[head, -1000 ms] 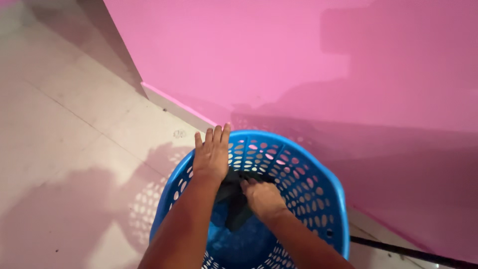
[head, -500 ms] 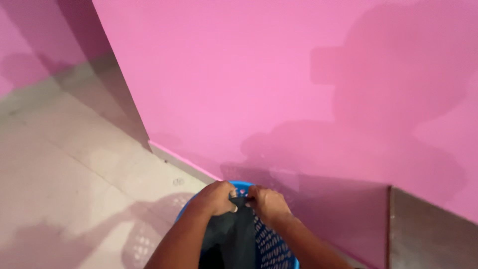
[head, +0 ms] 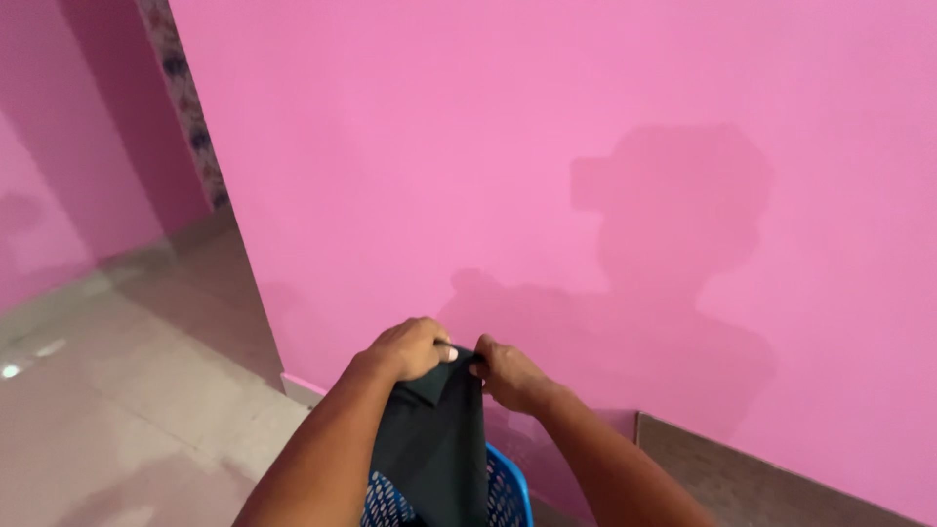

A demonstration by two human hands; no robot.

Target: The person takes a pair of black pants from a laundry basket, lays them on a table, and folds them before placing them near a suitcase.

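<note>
Head view: the left hand (head: 408,348) and the right hand (head: 508,376) are both closed, pinching the top edge of a black garment (head: 434,444). It hangs straight down over a blue perforated laundry basket (head: 508,498), before a plain pink wall (head: 508,156).

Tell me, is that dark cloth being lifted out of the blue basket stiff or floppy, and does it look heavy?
Probably floppy: the dark cloth hangs straight down in soft folds from where the left hand and right hand pinch its top edge. Likely light, since fingertip grips alone hold it above the blue basket.
</note>
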